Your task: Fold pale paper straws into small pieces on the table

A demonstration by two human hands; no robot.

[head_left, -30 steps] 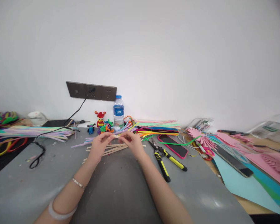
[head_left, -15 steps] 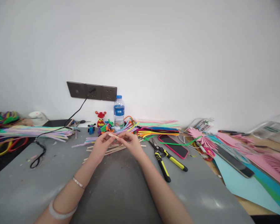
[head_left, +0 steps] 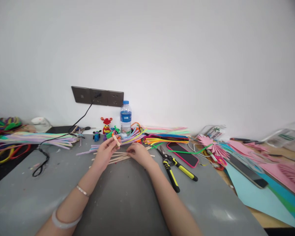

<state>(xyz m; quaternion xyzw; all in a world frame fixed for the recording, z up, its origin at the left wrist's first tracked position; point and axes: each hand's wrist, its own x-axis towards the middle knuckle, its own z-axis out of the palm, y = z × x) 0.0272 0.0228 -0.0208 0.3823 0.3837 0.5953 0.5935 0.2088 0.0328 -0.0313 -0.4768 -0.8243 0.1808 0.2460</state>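
Observation:
My left hand is raised with thumb and fingers closed on a short folded piece of beige pipe cleaner. Its tip pokes up above the fingers. Lower and to the right, my right hand reaches down to the loose beige pipe cleaners on the table. Its thumb and fingers are pinched at the end of one of these stems, the fingertips partly hidden. The beige stems lie crosswise beneath and between both hands.
Yellow-handled pruning shears and a red-edged phone lie right of my right hand. A water bottle, pipe-cleaner figures and coloured bundles stand or lie behind. A black cable crosses the left side.
My hands have come apart. The left keeps the beige piece, now tilted more upright, while the right has let go of it and lowered to the beige stems on the table.

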